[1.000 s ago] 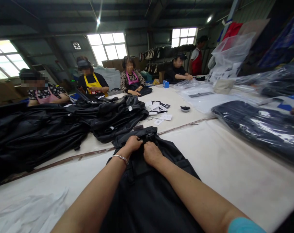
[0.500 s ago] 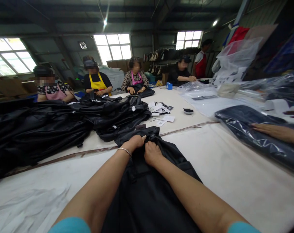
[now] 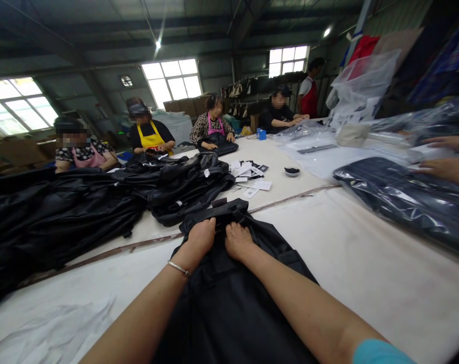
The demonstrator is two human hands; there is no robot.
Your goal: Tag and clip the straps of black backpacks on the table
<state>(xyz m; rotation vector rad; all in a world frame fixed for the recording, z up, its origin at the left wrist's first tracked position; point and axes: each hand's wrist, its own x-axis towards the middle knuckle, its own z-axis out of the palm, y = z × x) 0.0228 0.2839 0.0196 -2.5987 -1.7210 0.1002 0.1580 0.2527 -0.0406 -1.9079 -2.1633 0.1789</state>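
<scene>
A black bag (image 3: pixel 244 303) of smooth fabric, which looks like a backpack, lies lengthwise in front of me. Both hands work at its far end, below the folded top edge (image 3: pixel 214 212). My left hand (image 3: pixel 201 237), with a bracelet at the wrist, is closed on the fabric to the left of the opening. Just across a small gap, my right hand (image 3: pixel 239 240) has its fingers curled onto the fabric. The fingertips of both hands are partly hidden. A small dark tag (image 3: pixel 219 202) lies just beyond the top edge.
Black bags (image 3: pixel 62 217) are heaped at the left. Paper tags (image 3: pixel 252 174) and a small dish (image 3: pixel 292 172) lie beyond my bag. At right, a co-worker's hands (image 3: pixel 445 169) are over a plastic-wrapped dark item (image 3: pixel 396 197). Several people sit across the table (image 3: pixel 366 242).
My left hand has moved left and slightly towards me, widening the gap from my right hand, which stays on the fabric. The co-worker's hand at right has lifted off the wrapped item's middle.
</scene>
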